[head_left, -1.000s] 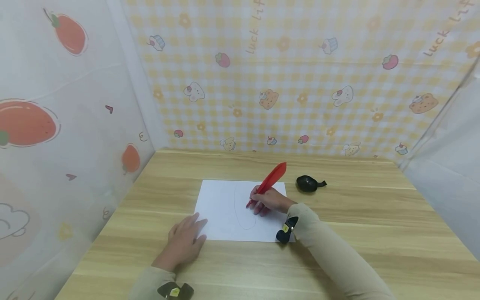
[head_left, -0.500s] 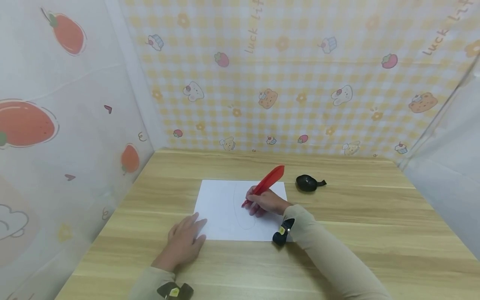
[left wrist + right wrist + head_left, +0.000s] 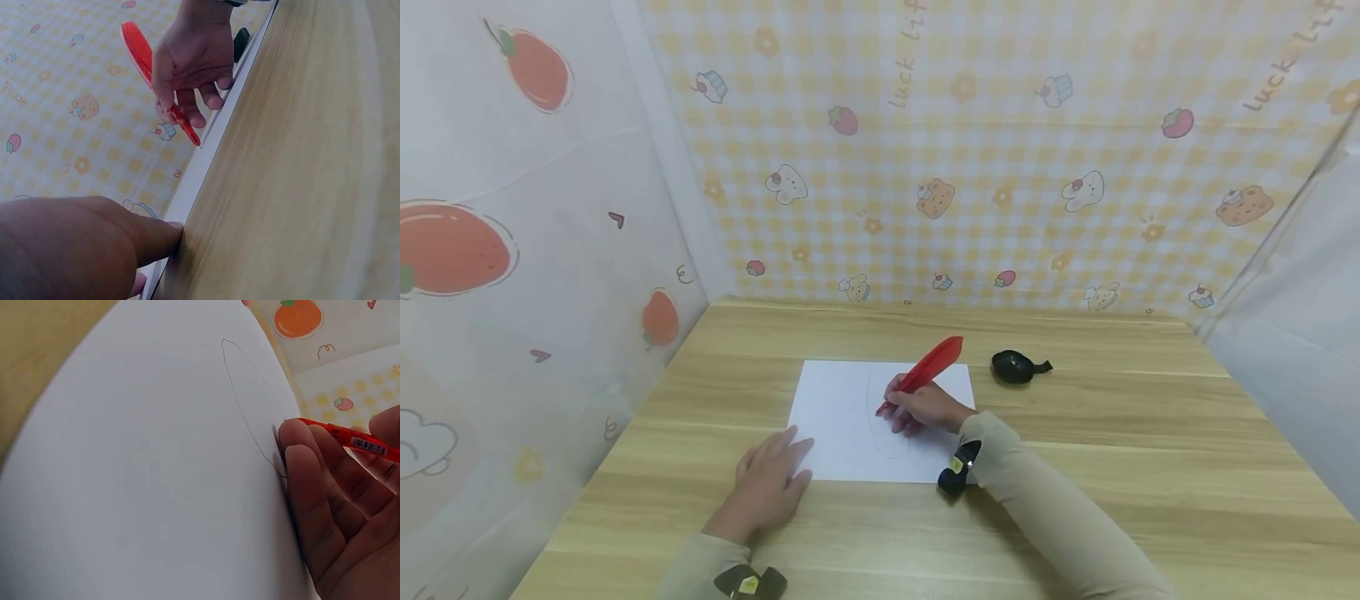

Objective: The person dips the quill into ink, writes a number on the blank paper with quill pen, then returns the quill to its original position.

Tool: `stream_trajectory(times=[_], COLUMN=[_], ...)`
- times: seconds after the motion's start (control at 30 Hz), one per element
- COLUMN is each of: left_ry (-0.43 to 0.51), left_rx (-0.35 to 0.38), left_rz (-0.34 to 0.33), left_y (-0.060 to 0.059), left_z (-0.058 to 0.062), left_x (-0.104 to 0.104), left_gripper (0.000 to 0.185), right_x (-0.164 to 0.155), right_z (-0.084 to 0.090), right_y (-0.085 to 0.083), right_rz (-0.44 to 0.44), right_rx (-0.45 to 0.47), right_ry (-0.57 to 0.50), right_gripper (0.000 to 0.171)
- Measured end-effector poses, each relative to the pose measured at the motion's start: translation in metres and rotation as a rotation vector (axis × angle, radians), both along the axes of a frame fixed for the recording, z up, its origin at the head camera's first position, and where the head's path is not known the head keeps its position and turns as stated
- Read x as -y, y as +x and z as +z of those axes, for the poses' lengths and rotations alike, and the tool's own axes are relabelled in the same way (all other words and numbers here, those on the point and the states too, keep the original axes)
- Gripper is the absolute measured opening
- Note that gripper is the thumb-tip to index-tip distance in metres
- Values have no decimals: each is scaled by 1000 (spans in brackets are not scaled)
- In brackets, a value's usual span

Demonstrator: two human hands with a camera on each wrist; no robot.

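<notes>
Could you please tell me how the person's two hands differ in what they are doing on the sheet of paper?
The right hand curls its fingers round a red feather pen, tip on the white paper by a thin drawn oval; the left hand holds nothing. The left hand lies flat with straight fingers at the paper's near left corner, while the right hand works mid-sheet. Both wear beige sleeves and rest on the wooden table.

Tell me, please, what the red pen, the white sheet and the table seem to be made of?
The red pen, gripped in the right hand, looks like smooth glossy plastic, with a feather-shaped top and a barcode sticker on the barrel. The white sheet seems plain matte paper: thin, flat, taking a fine drawn line. The table shows pale wood grain; whether solid wood or laminate cannot be told. The left hand rests at the sheet's corner.
</notes>
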State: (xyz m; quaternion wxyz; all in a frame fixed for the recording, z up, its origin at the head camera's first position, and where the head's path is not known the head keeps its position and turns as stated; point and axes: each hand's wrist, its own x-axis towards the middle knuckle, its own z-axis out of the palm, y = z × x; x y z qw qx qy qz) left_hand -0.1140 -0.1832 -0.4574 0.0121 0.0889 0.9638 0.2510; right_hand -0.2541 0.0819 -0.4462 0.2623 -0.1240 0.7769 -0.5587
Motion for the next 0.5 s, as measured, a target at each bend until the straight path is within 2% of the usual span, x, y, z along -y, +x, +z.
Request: stream_trajectory(times=[0.33,0.5], left_ry=[-8,-3], left_rx=[5,8], left_rz=[-3,0], left_y=[-1,0], left_z=[-2,1], left_x=[0,-1], left_gripper=[44,45], right_x=[2,4], right_z=[-2,-3], right_y=[1,0], right_rz=[26,37], right_rx=[-13,-18], right_ry=[-13,-27], right_gripper=[17,16])
